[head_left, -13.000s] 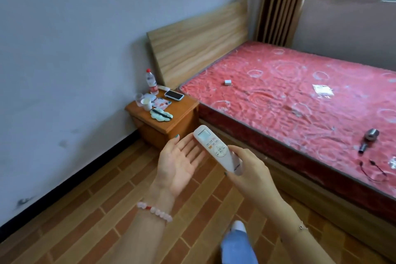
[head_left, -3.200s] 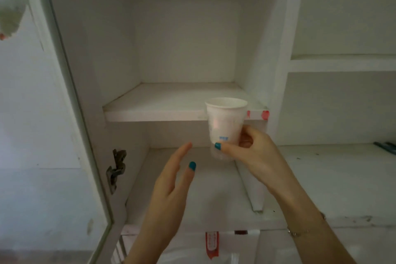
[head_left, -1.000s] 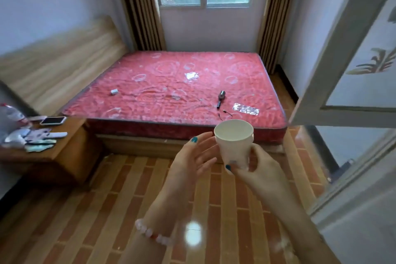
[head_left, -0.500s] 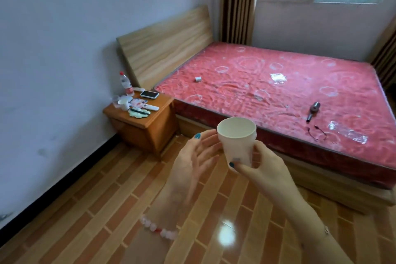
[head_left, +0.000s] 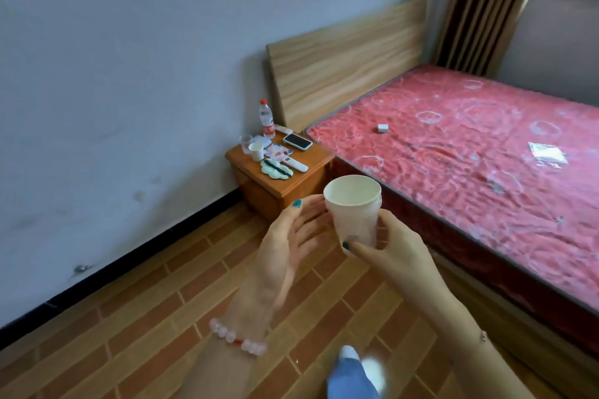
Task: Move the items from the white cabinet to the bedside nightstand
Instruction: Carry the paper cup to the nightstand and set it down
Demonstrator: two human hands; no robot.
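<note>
Short of the cluttered nightstand (head_left: 311, 156), the right hand (head_left: 390, 248) grips a paper cup (head_left: 355, 215), left hand (head_left: 290, 238) straight-fingered beside it.

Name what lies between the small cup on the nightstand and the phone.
In the head view, a colourful flat packet lies between the small cup and the phone on the nightstand.

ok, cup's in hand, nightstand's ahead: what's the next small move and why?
Probably carry the paper cup forward to the nightstand: the right hand grips it upright, short of the top, and bare wood shows near the front edge. The left hand is open beside it.
</note>
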